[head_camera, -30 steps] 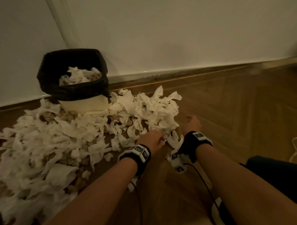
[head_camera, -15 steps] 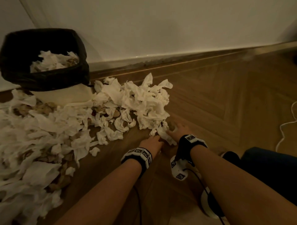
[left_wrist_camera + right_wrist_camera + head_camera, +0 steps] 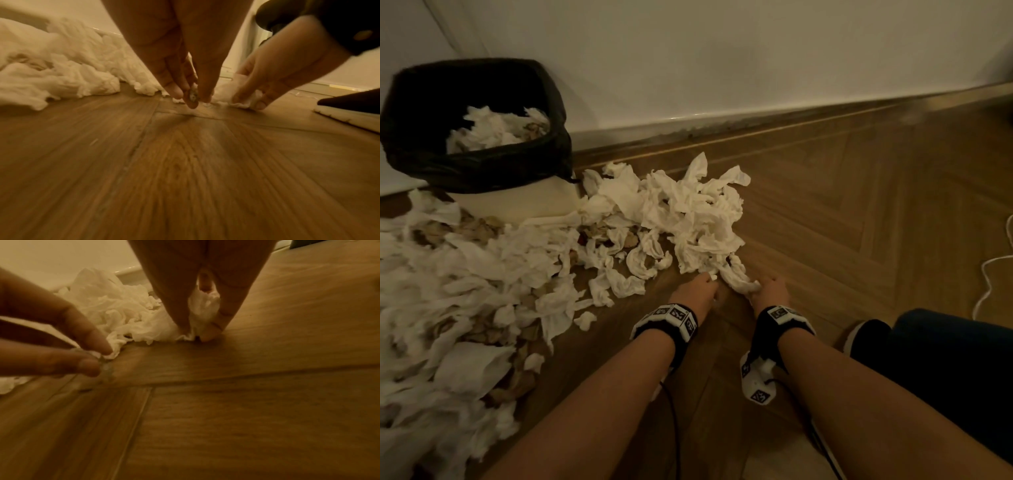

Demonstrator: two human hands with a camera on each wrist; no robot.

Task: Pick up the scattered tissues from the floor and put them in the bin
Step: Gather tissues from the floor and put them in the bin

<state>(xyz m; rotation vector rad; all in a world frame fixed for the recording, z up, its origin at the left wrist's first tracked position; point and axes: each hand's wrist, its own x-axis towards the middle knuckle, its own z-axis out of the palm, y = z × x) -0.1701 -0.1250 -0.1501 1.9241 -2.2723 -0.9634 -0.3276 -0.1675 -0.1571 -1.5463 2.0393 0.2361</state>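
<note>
Brown herringbone wood floor (image 3: 842, 219) runs up to a white wall (image 3: 722, 51), where a cream bin with a black plastic liner (image 3: 482, 164) stands partly filled with crumpled paper. White crumpled tissues (image 3: 681, 212) lie heaped on the floor just beside the bin and spread wide to its left. No readable writing shows; the black wristbands (image 3: 671, 318) carry only square black-and-white marker patterns. Both forearms reach forward and down to the near edge of the heap. From the right wrist camera, the right hand (image 3: 197, 288) has thumb and fingers curled round a white tissue wad (image 3: 203, 309) resting on the boards. Only the wrist views show the left hand (image 3: 180, 65) pinching a small greyish scrap (image 3: 193, 95) at its fingertips, close to the floor.
</note>
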